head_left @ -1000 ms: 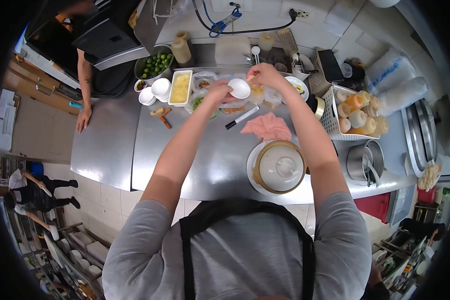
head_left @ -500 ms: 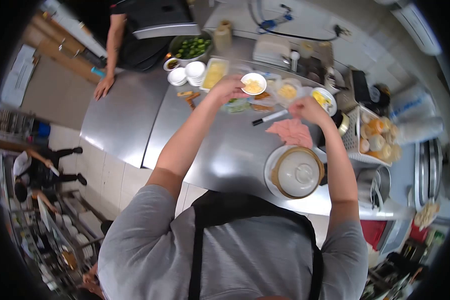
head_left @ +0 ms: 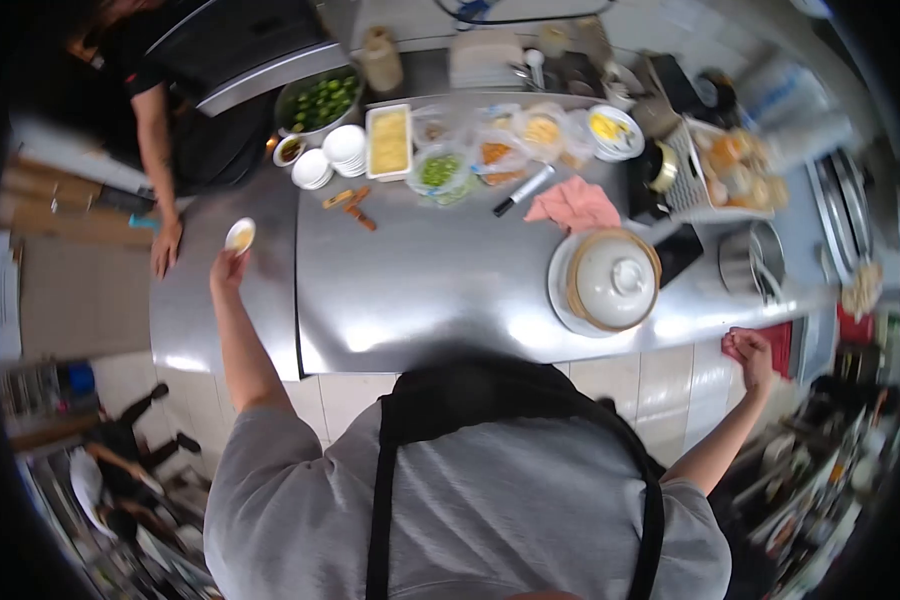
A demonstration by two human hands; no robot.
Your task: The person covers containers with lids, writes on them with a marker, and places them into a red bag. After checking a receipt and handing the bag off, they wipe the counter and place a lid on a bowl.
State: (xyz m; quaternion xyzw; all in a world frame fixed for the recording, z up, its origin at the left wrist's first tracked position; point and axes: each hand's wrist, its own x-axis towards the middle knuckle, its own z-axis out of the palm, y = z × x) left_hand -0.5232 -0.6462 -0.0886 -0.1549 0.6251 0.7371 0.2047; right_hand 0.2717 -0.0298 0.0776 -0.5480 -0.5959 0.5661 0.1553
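Note:
My left hand (head_left: 230, 268) is closed on the rim of a small white dish (head_left: 241, 235). A little yellow food (head_left: 242, 240) lies in this dish, which is tilted above the left section of the steel counter. My right hand (head_left: 749, 352) is out to the right beyond the counter's front edge, in front of a red object (head_left: 776, 345). Its fingers are curled, and I see nothing in them. A lidded clay pot (head_left: 613, 281) stands on a white plate (head_left: 560, 300) between my arms. Behind it lie a pink cloth (head_left: 574, 205) and a marker (head_left: 524, 190).
Along the back are stacked white dishes (head_left: 345, 150), a yellow-filled tray (head_left: 389, 143), bagged chopped greens (head_left: 438, 171) and a bowl of green produce (head_left: 320, 103). A white basket of bottles (head_left: 735, 170) stands right. At left, another person's hand (head_left: 167, 248) rests on the counter (head_left: 420, 270).
My left hand has carried the small dish left, from the food bags to the far left counter. My right hand has left the back of the counter and swung right and towards me.

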